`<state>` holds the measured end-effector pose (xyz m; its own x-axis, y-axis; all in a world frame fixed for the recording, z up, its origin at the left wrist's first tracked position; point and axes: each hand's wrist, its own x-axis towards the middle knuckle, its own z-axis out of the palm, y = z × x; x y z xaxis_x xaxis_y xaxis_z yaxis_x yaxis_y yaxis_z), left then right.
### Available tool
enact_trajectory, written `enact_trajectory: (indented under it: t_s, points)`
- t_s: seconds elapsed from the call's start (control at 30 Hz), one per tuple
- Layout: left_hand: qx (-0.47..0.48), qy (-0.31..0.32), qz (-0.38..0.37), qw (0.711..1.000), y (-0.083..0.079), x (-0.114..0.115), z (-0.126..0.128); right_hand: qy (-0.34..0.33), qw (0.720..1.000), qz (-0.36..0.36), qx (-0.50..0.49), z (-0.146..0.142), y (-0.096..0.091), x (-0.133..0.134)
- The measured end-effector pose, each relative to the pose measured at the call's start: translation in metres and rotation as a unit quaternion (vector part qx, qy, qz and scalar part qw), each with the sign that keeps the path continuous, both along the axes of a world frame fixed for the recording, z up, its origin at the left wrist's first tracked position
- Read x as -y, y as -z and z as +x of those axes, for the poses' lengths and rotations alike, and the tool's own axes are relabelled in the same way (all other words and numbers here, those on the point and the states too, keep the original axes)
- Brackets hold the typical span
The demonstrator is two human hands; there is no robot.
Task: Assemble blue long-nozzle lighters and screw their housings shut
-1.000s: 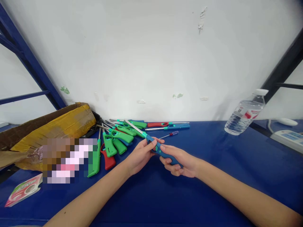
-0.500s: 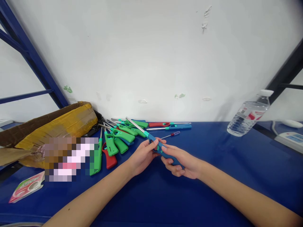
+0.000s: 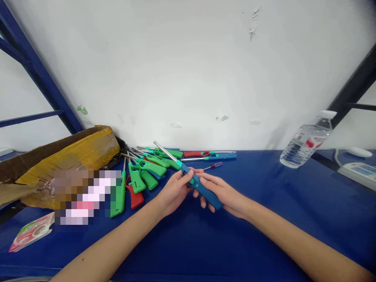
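Observation:
A blue long-nosed gas lighter is held above the table, its metal tube slanting up and to the left. My left hand grips it near the trigger, thumb on top. Against the lower handle lies my right hand, thumb on its upper side and fingertips showing underneath. Just behind the hands is a small screwdriver with a purple handle. Farther back rest a red lighter and another blue lighter, both lying sideways.
Several green and red lighters lie heaped at the left. Beside them is an open taped cardboard box, partly blurred out, with a printed package in front. A water bottle stands at right, near a white device.
My right hand's fingers have loosened and shifted along the handle, baring more of it. The lighter has turned slightly in the hands. The whole view has shifted a little.

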<state>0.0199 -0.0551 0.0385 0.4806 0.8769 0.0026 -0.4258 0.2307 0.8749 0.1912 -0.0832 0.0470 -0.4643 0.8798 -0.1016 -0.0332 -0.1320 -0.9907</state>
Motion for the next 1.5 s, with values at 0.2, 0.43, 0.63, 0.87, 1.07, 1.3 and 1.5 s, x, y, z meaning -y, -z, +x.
enact_trajectory:
  t_s: [0.2, 0.43, 0.63, 0.87, 1.07, 1.3, 1.5]
  points:
    - [0.035, -0.053, 0.031, 0.998, -0.005, -0.002, -0.001, 0.195, 0.903, 0.340, 0.175, 0.008, 0.003, -0.007]
    - [0.008, -0.048, 0.069, 0.996, 0.000, 0.000, 0.000, 0.193, 0.912, 0.321, 0.169, 0.008, 0.005, -0.010]
    - [0.019, -0.038, 0.088, 0.995, -0.001, 0.002, -0.001, 0.199, 0.903, 0.331, 0.191, 0.009, 0.003, -0.009]
    - [0.019, -0.034, 0.083, 0.996, 0.000, 0.003, -0.001, 0.190, 0.889, 0.355, 0.216, 0.011, 0.002, -0.010]
    - [0.014, -0.050, 0.085, 0.995, 0.004, 0.005, 0.000, 0.191, 0.878, 0.369, 0.237, 0.009, 0.002, -0.008]
    - [0.004, -0.106, 0.066, 0.992, 0.008, 0.010, 0.005, 0.179, 0.859, 0.387, 0.284, 0.009, 0.007, -0.009]
    - [0.007, -0.118, 0.053, 0.992, 0.006, 0.011, 0.008, 0.155, 0.856, 0.401, 0.286, 0.011, 0.007, -0.008]
